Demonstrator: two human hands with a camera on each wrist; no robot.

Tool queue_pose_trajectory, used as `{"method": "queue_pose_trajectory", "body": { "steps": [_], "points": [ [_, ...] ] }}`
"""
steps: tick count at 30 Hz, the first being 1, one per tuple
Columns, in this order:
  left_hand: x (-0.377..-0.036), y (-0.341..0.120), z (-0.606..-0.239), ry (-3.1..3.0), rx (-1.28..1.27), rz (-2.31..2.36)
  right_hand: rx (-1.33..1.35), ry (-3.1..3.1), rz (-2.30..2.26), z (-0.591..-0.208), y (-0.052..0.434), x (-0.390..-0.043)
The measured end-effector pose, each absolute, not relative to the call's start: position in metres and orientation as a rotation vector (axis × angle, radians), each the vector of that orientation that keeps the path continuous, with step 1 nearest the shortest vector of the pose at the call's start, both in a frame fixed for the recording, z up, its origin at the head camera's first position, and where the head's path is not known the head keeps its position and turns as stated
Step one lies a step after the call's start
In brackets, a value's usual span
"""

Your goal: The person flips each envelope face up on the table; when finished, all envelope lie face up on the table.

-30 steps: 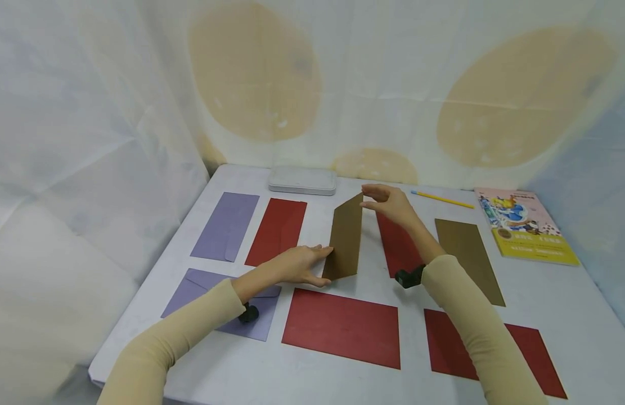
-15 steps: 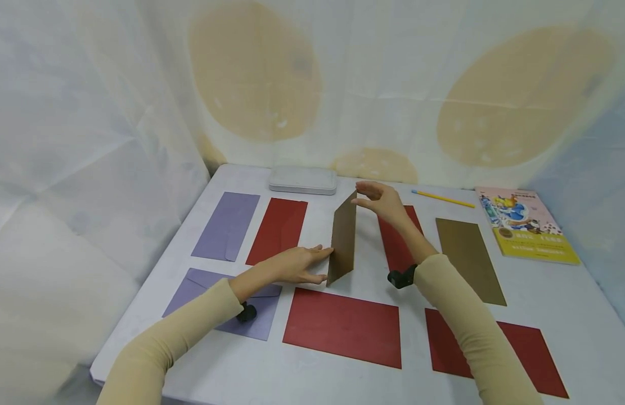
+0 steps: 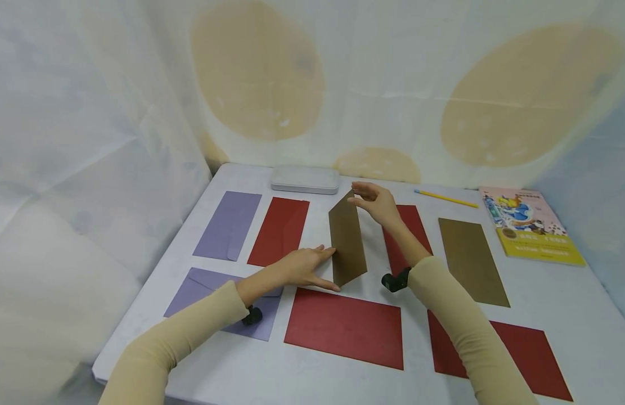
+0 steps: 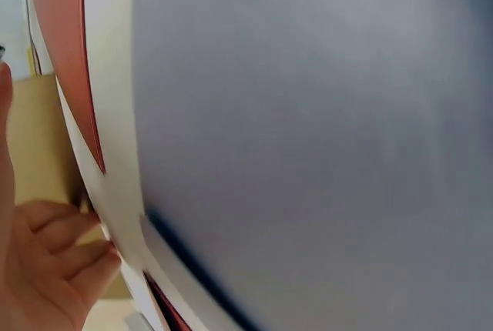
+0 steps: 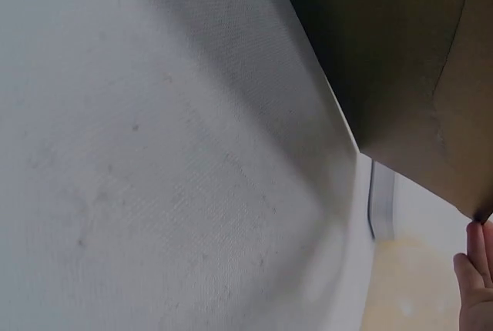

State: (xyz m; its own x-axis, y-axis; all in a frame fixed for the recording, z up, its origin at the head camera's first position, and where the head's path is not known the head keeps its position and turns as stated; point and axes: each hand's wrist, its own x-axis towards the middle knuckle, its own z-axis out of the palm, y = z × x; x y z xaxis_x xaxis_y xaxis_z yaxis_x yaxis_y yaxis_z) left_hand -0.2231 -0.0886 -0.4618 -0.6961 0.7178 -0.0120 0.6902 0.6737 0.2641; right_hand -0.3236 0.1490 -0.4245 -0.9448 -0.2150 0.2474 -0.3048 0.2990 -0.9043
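Note:
A brown envelope [image 3: 349, 242] stands tilted on edge over the middle of the table. My right hand [image 3: 380, 205] pinches its upper corner between thumb and fingers; the right wrist view shows the fingertips [image 5: 476, 242] at the corner of the envelope [image 5: 400, 77], with a seam running along its face. My left hand [image 3: 307, 267] has its fingers stretched out and touches the envelope's left edge low down, the thumb near its bottom corner. In the left wrist view the left hand [image 4: 50, 262] lies in front of the brown paper [image 4: 38, 131].
Red envelopes lie flat left [image 3: 282, 228], right [image 3: 408, 225], in front [image 3: 345, 329] and front right [image 3: 532, 357]. Purple envelopes [image 3: 228, 225] are at left, one partly under my left forearm. A brown envelope [image 3: 474, 259], pencil [image 3: 446, 198], book [image 3: 530, 225] and flat tin [image 3: 304, 180] lie around.
The envelope's upper edge has shifted left with my right hand, and its lower edge has swung to the right. My left hand has stayed nearly in place.

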Motion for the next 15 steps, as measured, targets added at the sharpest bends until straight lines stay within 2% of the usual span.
{"method": "queue_pose_trajectory", "body": {
  "steps": [9, 15],
  "points": [
    [-0.216, -0.078, -0.462, 2.887, 1.122, 0.315, 0.46, -2.453, 1.704, -0.426, 0.148, -0.324],
    [-0.217, -0.079, -0.46, 2.85, 1.162, 0.273, 0.476, -2.45, 1.735, -0.408, 0.149, -0.312]
  ]
}}
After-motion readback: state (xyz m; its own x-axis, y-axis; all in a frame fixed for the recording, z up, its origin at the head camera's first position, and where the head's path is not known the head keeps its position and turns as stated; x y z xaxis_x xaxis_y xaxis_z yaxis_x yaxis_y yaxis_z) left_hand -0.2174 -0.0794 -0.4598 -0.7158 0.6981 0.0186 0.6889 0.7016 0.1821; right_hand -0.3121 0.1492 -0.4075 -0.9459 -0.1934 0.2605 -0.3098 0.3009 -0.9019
